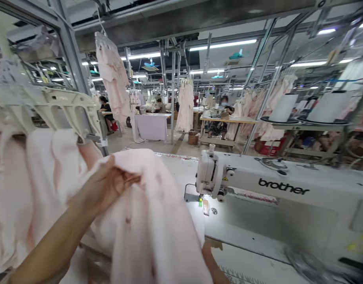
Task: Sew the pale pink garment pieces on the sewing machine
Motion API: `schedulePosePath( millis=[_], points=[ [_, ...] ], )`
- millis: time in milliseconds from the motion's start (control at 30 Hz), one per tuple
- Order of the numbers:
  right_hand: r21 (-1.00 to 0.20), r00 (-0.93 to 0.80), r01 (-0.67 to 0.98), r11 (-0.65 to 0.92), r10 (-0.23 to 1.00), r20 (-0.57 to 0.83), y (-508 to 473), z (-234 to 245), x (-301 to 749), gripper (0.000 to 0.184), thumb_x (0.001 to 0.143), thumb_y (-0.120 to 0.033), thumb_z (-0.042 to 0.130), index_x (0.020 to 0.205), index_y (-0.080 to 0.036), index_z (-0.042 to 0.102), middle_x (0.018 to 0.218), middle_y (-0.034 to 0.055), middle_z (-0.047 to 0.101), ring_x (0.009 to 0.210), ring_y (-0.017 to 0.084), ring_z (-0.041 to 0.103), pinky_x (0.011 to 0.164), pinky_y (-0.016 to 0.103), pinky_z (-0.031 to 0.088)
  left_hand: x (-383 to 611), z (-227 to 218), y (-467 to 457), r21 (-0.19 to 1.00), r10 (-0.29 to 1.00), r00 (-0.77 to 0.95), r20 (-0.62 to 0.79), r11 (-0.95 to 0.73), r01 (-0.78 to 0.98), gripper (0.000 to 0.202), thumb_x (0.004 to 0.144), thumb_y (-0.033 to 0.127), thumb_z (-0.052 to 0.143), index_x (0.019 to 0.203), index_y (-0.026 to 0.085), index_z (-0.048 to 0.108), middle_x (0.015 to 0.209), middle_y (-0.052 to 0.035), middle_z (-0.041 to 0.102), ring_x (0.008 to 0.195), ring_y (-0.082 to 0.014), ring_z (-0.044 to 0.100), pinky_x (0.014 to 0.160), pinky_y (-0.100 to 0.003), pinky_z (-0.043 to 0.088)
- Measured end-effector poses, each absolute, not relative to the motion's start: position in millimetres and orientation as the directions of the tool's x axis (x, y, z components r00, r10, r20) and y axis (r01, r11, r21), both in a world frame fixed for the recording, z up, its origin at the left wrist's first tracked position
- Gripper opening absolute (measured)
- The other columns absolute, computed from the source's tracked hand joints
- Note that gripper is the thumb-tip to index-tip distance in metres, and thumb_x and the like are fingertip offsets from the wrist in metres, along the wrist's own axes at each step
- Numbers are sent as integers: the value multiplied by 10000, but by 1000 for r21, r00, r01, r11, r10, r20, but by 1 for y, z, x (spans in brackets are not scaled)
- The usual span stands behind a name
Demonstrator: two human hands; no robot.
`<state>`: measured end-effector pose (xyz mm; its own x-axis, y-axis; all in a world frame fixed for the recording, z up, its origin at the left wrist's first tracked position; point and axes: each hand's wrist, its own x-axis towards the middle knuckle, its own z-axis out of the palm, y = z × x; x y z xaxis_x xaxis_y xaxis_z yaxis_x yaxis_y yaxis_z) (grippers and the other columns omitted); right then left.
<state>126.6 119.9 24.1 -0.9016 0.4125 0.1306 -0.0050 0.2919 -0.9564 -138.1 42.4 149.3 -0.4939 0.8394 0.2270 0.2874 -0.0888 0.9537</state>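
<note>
My left hand is closed on a pale pink garment, its fingers and thumb pinching the upper edge. The cloth hangs down in loose folds between me and the sewing table, slightly blurred. Skin of my right hand or wrist shows low, just beyond the cloth's right edge; the fingers are hidden by the fabric. To the right stands a white sewing machine marked "brother", its needle area lit. The garment's right edge hangs close to the machine's bed.
At my left, more pale pink pieces hang from a white clamp hanger rail. Thread cones stand on a rack at the right. Further back are hanging garments, work tables and seated people.
</note>
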Motion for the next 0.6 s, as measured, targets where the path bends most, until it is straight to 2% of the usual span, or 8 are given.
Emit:
schedulePosePath(
  millis=[67, 133, 200, 267, 367, 467, 533, 600],
  points=[
    [-979, -872, 23, 201, 483, 78, 129, 11, 125, 903, 902, -727, -82, 1448, -248, 455, 1146, 148, 693, 992, 255, 694, 789, 404, 577, -144, 136, 73, 919, 912, -387, 139, 26, 393, 570, 936, 614, 437, 1243, 171, 623, 1277, -86, 667, 1175, -286, 619, 960, -422, 528],
    [-992, -817, 59, 107, 576, 13, 138, 3, 133, 909, 878, -771, -62, 1490, -262, 378, 1263, 162, 635, 1037, 250, 680, 804, 403, 574, -143, 116, 89, 866, 946, -314, 76, 94, 492, 516, 847, 583, 605, 1195, 207, 671, 1319, -82, 644, 1216, -307, 592, 1021, -454, 487],
    [-995, -759, 83, 58, 651, -25, 143, 0, 146, 862, 874, -827, 122, 1514, -285, 319, 1355, 166, 565, 1088, 253, 656, 833, 401, 562, -136, 98, 95, 807, 964, -261, 49, 116, 579, 465, 830, 548, 631, 1165, 232, 694, 1346, -66, 627, 1223, -307, 583, 1046, -464, 466],
    [-994, -735, 92, 58, 678, -28, 144, 0, 156, 841, 852, -826, 351, 1497, -287, 353, 1360, 163, 550, 1126, 263, 627, 874, 400, 540, -127, 86, 100, 747, 976, -212, 45, 108, 656, 400, 885, 507, 557, 1150, 244, 701, 1333, -49, 635, 1159, -284, 621, 1024, -454, 488],
    [-982, -752, 145, 124, 658, -28, 140, 3, 159, 791, 819, -723, 563, 1448, -259, 439, 1233, 144, 608, 1030, 254, 637, 885, 393, 524, -117, 78, 119, 651, 989, -130, 67, 56, 757, 306, 909, 368, 531, 1129, 240, 699, 1257, -38, 675, 1120, -255, 635, 1039, -429, 477],
    [-927, -774, 265, 264, 632, -41, 137, 10, 148, 761, 824, -525, 641, 1487, -265, 375, 1223, 121, 593, 874, 218, 641, 809, 361, 544, -116, 70, 153, 548, 989, -93, 113, 16, 837, 312, 887, 260, 592, 1188, 210, 658, 1287, -78, 646, 1232, -266, 561, 1108, -443, 400],
    [-854, -773, 339, 395, 634, -13, 135, 18, 137, 801, 822, -399, 642, 1528, -284, 283, 1362, 125, 510, 951, 240, 635, 853, 373, 537, -121, 63, 177, 487, 983, -105, 152, 18, 873, 385, 908, 273, 623, 1283, 192, 584, 1391, -109, 550, 1299, -290, 493, 1113, -511, 371],
    [-761, -773, 408, 504, 635, 6, 135, 28, 125, 835, 836, -343, 619, 1555, -273, 201, 1502, 137, 376, 1160, 297, 573, 979, 421, 484, -127, 55, 198, 444, 977, -123, 176, 33, 896, 430, 928, 319, 632, 1324, 186, 534, 1429, -117, 488, 1296, -304, 481, 1072, -556, 395]
  ],
)
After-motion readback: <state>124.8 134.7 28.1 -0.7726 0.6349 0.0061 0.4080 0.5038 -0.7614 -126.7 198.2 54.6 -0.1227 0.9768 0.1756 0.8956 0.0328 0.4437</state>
